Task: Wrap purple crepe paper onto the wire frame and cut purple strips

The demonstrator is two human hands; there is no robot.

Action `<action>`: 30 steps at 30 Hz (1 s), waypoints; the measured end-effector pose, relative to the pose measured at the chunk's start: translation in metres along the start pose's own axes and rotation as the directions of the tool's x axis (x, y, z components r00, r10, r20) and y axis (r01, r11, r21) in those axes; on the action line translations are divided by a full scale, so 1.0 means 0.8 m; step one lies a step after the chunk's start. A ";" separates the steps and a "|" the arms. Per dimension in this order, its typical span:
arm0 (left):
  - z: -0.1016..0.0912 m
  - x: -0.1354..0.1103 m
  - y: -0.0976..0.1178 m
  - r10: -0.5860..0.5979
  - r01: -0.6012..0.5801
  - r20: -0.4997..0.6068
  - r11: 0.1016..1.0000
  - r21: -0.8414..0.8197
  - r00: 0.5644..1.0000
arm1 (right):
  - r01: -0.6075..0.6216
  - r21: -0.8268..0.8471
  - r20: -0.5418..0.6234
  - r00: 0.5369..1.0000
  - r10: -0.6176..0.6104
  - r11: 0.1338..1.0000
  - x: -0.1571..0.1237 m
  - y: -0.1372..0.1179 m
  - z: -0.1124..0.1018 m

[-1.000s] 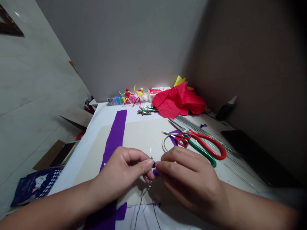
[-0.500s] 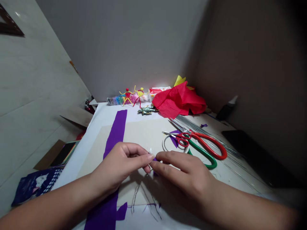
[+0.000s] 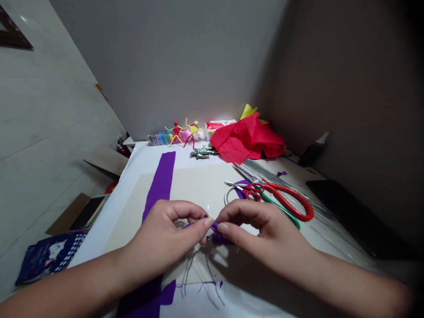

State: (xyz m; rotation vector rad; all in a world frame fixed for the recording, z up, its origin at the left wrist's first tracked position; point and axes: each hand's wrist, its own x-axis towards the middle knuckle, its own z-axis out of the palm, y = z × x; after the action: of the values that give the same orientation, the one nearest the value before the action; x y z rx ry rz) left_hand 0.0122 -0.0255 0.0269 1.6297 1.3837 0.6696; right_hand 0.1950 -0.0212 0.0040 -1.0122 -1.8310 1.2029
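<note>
My left hand point(image 3: 167, 234) and my right hand point(image 3: 258, 229) meet at the middle of the board, fingertips almost touching. Between them, a small piece of purple crepe paper point(image 3: 218, 234) is pinched, with thin dark wire point(image 3: 195, 269) hanging below it. Both hands seem to grip the paper and wire, though my fingers hide the join. Just past my right hand lie scissors with red and green handles point(image 3: 281, 203), near a purple scrap point(image 3: 241, 185). A long purple paper strip point(image 3: 160, 190) passes under my left wrist.
A beige board point(image 3: 195, 185) lies on a white sheet. Behind it are crumpled red crepe paper point(image 3: 247, 137), pipe-cleaner figures point(image 3: 182, 133) and a metallic green ornament point(image 3: 202, 153). A bundle of thin wires point(image 3: 281, 180) runs right. Walls close the back and right.
My hands have drawn closer and rolled the purple paper between my fingertips, so more of it shows. The hanging wire has shifted slightly, and the scissors have not moved.
</note>
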 end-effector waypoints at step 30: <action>-0.008 -0.013 0.001 0.497 -0.417 0.019 0.707 0.571 0.868 | -0.168 0.292 0.125 0.983 0.137 0.942 0.005 0.002 -0.003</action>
State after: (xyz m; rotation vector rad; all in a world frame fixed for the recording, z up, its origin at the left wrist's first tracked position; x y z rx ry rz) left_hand 0.0048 -0.0341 0.0319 2.5043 1.3494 0.7023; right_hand 0.1956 -0.0162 0.0041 -0.9442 -1.6020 1.6005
